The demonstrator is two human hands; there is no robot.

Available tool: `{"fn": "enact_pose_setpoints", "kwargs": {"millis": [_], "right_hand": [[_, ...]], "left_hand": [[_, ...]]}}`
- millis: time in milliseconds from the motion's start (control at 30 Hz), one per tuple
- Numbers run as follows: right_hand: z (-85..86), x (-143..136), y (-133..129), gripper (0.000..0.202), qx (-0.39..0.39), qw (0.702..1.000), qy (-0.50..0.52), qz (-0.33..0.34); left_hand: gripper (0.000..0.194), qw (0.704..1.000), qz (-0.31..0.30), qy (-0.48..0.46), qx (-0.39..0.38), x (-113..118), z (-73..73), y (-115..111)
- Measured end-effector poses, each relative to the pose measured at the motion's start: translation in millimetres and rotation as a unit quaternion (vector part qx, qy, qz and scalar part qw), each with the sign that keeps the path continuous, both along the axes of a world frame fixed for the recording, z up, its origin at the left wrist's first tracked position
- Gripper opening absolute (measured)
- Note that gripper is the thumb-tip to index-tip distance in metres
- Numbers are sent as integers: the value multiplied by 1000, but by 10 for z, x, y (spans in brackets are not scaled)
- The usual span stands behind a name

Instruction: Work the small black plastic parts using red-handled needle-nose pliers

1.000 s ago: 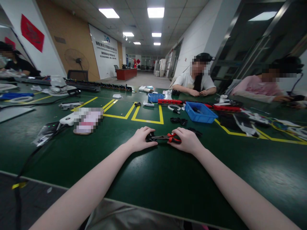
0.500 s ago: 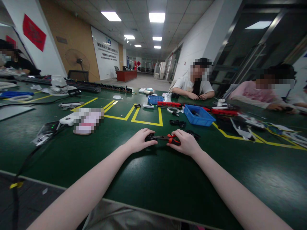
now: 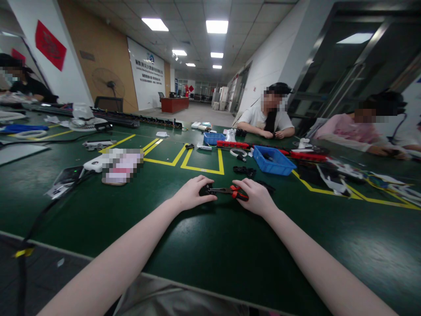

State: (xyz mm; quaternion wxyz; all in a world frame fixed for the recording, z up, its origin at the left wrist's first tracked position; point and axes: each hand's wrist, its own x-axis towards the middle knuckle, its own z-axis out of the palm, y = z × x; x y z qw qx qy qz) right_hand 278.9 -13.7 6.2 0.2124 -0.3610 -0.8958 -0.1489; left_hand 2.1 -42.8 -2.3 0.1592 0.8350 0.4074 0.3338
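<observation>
My right hand point(image 3: 255, 196) is closed around the red and black handles of a pair of pliers point(image 3: 225, 190), whose long jaws point left. Between the thumb and fingers of my left hand point(image 3: 194, 193) is a small black part point(image 3: 206, 189), mostly covered by the hand. The tips of the pliers meet this part; whether they grip it cannot be made out. Both hands are low over the green table point(image 3: 210, 245). Just beyond my right hand lie black cables point(image 3: 244, 171), partly coiled.
A blue bin point(image 3: 273, 161) stands beyond my right hand, with a smaller blue bin point(image 3: 214, 138) farther back. To the left lie a phone point(image 3: 123, 169) and a white device point(image 3: 98, 161). Yellow tape point(image 3: 202, 168) marks the tabletop. Co-workers point(image 3: 268, 114) sit across the table.
The whole view has shifted very slightly. My hands keep their hold on the pliers and the black part, with hardly any visible movement.
</observation>
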Motion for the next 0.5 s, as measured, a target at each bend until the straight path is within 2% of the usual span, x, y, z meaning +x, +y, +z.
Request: {"fn": "enact_pose_setpoints", "kwargs": {"millis": [133, 300, 500], "right_hand": [[-9, 6, 10, 29, 0, 1000, -7, -3], [-3, 7, 16, 24, -2, 1000, -13, 0], [16, 0, 4, 35, 1, 1000, -10, 4]], "left_hand": [[56, 999, -13, -15, 32, -3, -24, 18], [56, 999, -22, -20, 32, -6, -28, 15], [51, 999, -28, -5, 23, -13, 7, -8]]}}
